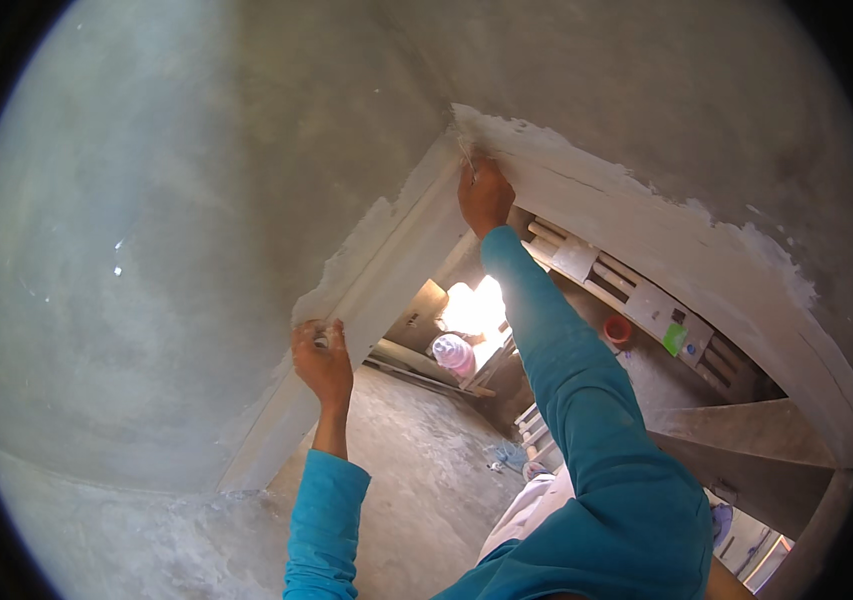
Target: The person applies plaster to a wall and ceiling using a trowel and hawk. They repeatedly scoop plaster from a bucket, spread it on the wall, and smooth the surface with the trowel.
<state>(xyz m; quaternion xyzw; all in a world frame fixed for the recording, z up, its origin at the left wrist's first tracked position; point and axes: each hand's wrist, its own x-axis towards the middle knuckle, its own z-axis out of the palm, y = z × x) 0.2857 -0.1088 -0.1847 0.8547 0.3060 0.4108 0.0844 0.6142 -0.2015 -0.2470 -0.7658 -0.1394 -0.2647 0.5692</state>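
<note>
A doorway edge coated in white plaster [596, 185] meets at a corner high in the view, its ragged border spreading onto the grey wall [166, 200]. My right hand [486, 195] is closed against that corner; a thin, light sliver shows at its fingertips, too small to name. Lower left, my left hand [324, 362] is at the other plastered strip [396, 265], with thumb and fingers curled around a small pale thing I cannot make out. A fine dark line runs along the strip between the hands. Blue-green sleeves cover both forearms.
Through the opening are a wooden rack with slats [636, 295], a red bucket [617, 329], a green item [674, 339] and a pink-white bundle [453, 353] beside a bright window. A grey floor [396, 450] lies below, with a dark panel [746, 470] at right.
</note>
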